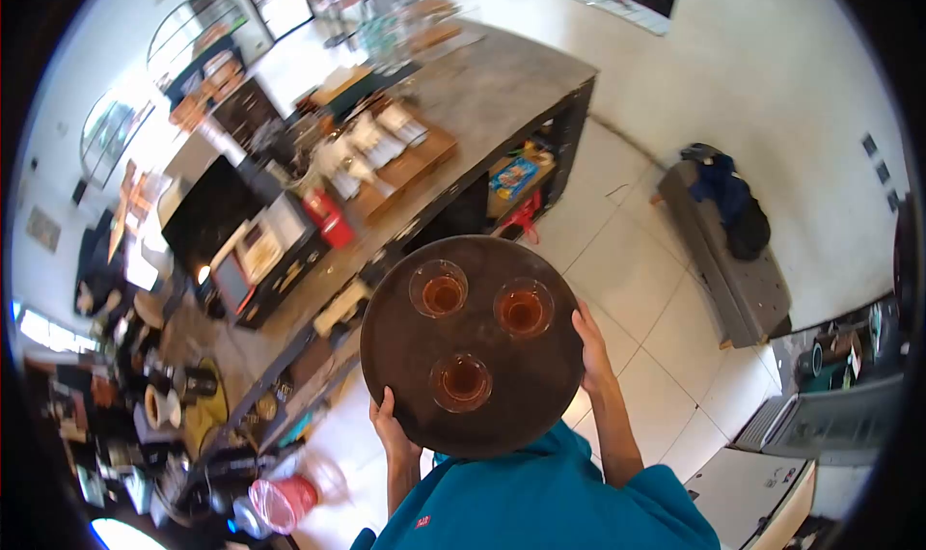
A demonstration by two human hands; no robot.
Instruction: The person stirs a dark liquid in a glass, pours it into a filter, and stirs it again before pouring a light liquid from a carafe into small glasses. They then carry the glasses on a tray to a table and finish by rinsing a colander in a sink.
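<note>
A round dark brown tray [400, 352] is held in front of the teal shirt. Three clear glasses with reddish-brown liquid stand on it: one at the upper left [443, 295], one at the upper right [524, 309], one lower down [461, 382]. My left hand [394, 432] grips the tray's lower left rim, thumb on the edge. On the right rim is my right hand [593, 347], its thumb on top. The other fingers of both hands are mostly hidden under the tray.
A long counter [511, 82] runs diagonally behind the tray, bearing a monitor [210, 212], a red object [328, 219] and a wooden board [424, 159]. A grey bench [719, 261] with dark bags stands right. A pink bin [285, 502] is at lower left.
</note>
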